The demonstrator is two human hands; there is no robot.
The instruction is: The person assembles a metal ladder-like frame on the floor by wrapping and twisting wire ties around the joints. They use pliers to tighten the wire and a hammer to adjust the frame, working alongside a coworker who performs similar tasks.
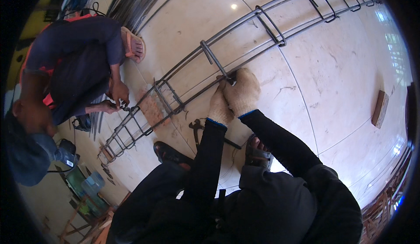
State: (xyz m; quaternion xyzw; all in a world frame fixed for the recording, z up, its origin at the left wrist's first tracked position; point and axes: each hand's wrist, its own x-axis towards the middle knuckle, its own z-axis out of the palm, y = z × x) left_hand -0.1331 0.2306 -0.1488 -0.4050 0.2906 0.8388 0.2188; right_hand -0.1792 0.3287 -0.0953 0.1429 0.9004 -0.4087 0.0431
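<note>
A long rebar cage (188, 61), made of dark steel bars with square stirrups, runs diagonally across the tiled floor. Both my hands wear cream knit gloves and meet at its near bar, where a stirrup (214, 59) crosses. My right hand (246, 91) is closed around that joint. Beside it, my left hand (220, 105) is closed too, its fingertips hidden behind the right glove. Whether wire lies between them cannot be seen. A dark pincer-like tool (196, 127) rests on the floor beyond my left forearm, partly covered by it.
At left a crouching co-worker holds a small dark tool (127, 109) against the cage. Loose steel rods (139, 1) lie at the far left. A wooden block (380, 109) is on the floor at right. My sandalled feet flank the pincer-like tool.
</note>
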